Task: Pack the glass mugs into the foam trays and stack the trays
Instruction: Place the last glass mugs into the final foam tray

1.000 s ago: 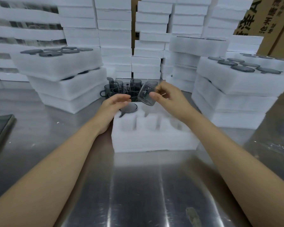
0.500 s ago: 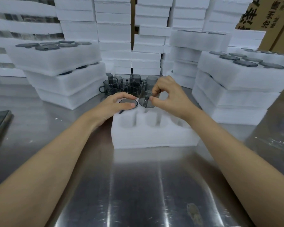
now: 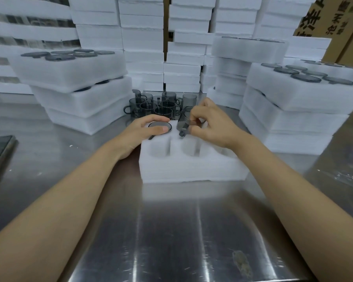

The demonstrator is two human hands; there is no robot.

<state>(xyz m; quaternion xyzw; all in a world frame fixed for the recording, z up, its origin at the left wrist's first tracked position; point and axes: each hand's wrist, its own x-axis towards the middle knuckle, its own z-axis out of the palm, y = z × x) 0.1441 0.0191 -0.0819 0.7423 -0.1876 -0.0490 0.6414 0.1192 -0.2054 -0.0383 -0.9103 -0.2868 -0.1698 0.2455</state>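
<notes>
Right grip: a tilted mug (image 3: 183, 124) is pinched at its handle side by the right hand (image 3: 212, 128), thumb and forefinger pressed onto the glass, the other fingers curled in.
Where that mug is: it's held just over the far row of the foam tray (image 3: 192, 165), next to the filled corner pocket, and isn't seated yet.
Left grip: the seated mug (image 3: 159, 125), upside down in the far-left pocket, is ringed by the thumb and curved fingers of the left hand (image 3: 143, 131), so it looks steadied rather than lifted.
Tray: only that one pocket can be seen filled. The near pockets are shown bare, so most of the packing is judged to be left.
Further out: a bunch of loose mugs (image 3: 157, 106) is parked on the worktop (image 3: 171, 231) right behind the tray, with packed stacks at left (image 3: 75, 86) and right (image 3: 293, 102).
What could go wrong: glass pinched that lightly could be let slip and knocked against the seated mug, since the two are close together.
Also: if the handle isn't lined up with its slot, the mug could be left sitting proud, and a tray stacked on top would rock.
Also: the loose mugs could get clipped by a knuckle on the next reach.
</notes>
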